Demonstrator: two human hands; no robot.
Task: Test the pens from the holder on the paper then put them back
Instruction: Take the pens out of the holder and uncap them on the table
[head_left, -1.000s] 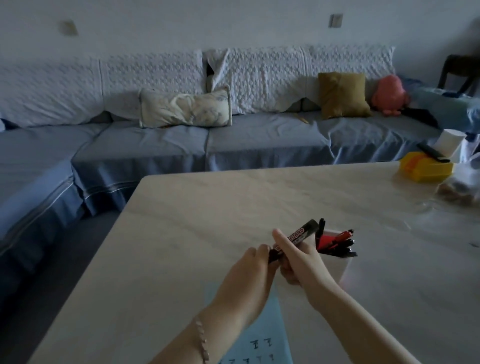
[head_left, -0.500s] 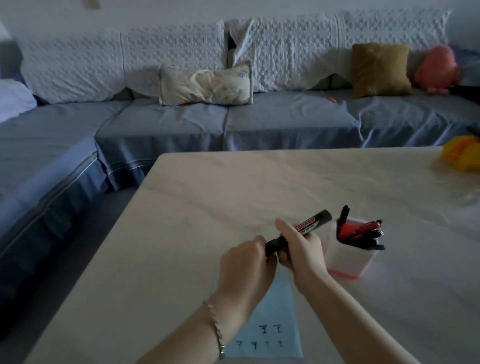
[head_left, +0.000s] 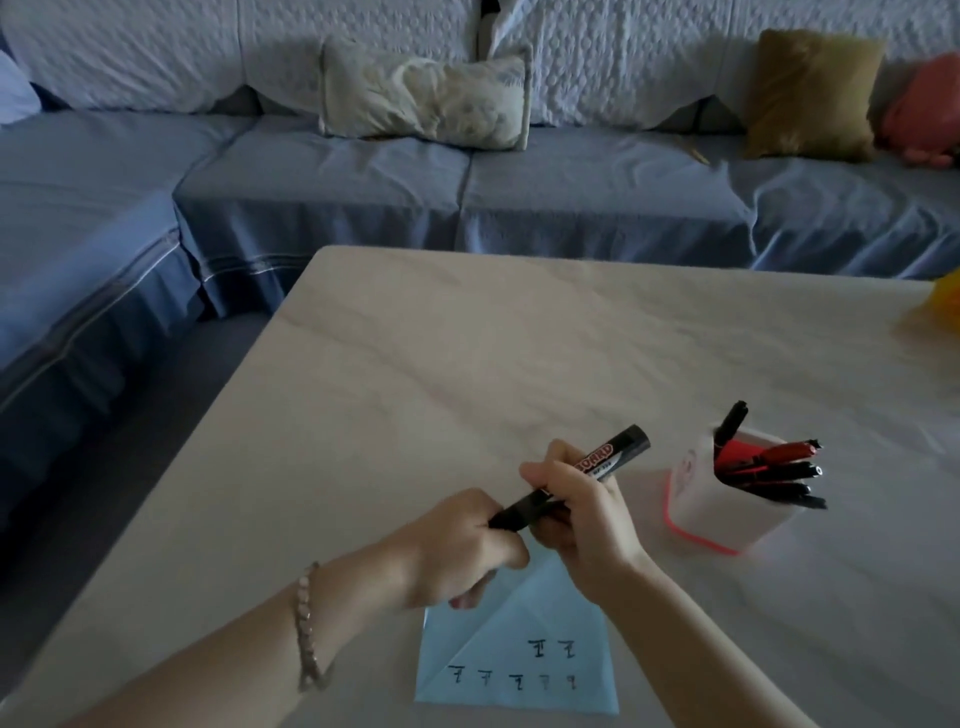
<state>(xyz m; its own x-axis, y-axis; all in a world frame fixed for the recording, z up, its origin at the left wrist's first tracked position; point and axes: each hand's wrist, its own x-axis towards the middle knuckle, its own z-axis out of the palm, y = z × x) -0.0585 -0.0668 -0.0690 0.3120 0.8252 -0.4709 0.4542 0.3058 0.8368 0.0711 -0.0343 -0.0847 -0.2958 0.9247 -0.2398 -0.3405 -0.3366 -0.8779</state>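
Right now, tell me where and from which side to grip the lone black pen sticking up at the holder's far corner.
Pinch the black pen on its exposed upper barrel, coming from above and the far left. It rises well clear of the white holder, leaning slightly right, while the other pens fan out low to the right, so that side is probably crowded. Both hands are busy: the right hand and left hand hold the marker.

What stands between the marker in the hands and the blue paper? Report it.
Nothing visible on the table does. The marker is held by both hands above the blue paper, but the left hand covers its lower end, cap or tip.
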